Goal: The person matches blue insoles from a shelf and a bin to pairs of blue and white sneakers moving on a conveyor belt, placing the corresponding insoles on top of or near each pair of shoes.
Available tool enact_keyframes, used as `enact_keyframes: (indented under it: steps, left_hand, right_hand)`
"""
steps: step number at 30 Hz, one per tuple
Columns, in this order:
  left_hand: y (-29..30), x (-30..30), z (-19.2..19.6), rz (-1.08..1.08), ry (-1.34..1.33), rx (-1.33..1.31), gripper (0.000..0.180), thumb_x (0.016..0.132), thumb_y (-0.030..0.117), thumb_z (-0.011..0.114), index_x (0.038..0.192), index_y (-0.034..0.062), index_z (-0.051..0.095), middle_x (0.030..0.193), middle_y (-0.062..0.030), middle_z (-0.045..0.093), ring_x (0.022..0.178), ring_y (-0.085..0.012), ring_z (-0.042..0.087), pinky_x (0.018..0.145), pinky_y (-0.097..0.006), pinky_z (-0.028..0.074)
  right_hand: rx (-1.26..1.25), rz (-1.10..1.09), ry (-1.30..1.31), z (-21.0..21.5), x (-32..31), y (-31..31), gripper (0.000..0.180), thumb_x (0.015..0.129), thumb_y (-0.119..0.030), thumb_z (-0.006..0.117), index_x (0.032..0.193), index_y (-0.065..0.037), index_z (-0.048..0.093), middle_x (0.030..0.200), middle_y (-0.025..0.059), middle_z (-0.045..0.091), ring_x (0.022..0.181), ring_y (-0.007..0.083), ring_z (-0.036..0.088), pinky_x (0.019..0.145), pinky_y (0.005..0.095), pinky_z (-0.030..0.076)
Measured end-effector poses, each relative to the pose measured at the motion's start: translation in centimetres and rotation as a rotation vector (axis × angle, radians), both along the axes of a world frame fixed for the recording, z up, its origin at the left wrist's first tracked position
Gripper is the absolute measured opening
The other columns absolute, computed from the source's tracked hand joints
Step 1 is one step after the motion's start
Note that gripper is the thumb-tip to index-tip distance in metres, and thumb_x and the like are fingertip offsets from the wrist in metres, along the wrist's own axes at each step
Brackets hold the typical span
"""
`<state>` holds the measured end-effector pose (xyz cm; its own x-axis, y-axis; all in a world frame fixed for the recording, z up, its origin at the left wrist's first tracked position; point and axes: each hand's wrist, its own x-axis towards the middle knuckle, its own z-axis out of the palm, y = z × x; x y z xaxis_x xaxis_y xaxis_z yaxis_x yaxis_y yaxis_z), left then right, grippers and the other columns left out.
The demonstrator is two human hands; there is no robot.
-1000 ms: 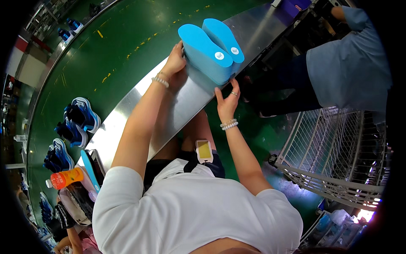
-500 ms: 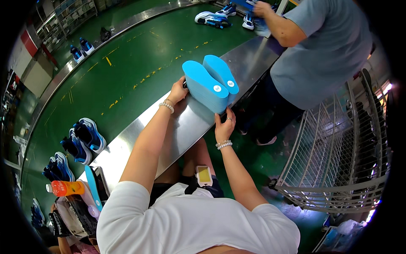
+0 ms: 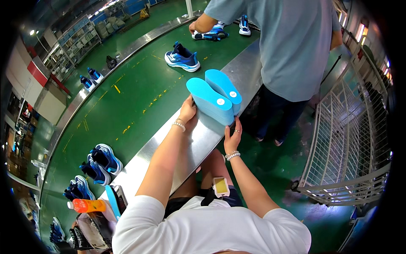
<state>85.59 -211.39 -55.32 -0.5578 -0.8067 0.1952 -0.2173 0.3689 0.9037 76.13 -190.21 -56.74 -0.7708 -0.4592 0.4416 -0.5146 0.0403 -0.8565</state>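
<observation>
Green factory floor, steel conveyor rail (image 3: 198, 139) w/ blue sneakers (image 3: 182, 57) around. Stack of blue foam insoles (image 3: 213, 99) on rail, pressed betw. left hand (image 3: 188, 113) and right hand (image 3: 232, 136), both flat vs. stack ends. Prob. light, soft, bendy; best squeezed at ends, else slides apart.

**One head cam, looking down**

Single fisheye view from the person's head, facing down & fwd over own forearms. Close to the steel surface (image 3: 198, 144) at centre; green conveyor belt (image 3: 127, 101) beyond it. Edges bend near rim. No 2nd view to overlap.
</observation>
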Motion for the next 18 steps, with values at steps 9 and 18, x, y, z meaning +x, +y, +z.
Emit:
enact_keyframes:
  steps: [9,18]
  left_hand:
    - [2.7,0.3,3.1,0.192,-0.272,-0.123,0.041,0.076,0.003,0.049,0.116,0.0054,0.043,0.106,-0.0209,0.055,0.101,-0.0362,0.051,0.082,-0.04,0.042]
    - [1.2,-0.4,3.0,0.1,-0.236,-0.168,0.031,0.08,0.006,0.053,0.108,-0.0028,0.047,0.096,-0.0219,0.059,0.092,-0.035,0.057,0.077,-0.036,0.044]
  right_hand:
    - [-0.121,0.0,-0.058,-0.7,0.3,-0.4,0.045,0.077,-0.015,0.058,0.118,-0.004,0.042,0.123,0.0144,0.044,0.11,0.0328,0.043,0.093,0.0391,0.034]
    - [-0.267,-0.043,-0.075,-1.0,-1.5,-1.7,0.037,0.07,-0.012,0.059,0.104,-0.002,0.05,0.117,0.0133,0.051,0.108,0.0322,0.044,0.092,0.0402,0.035]
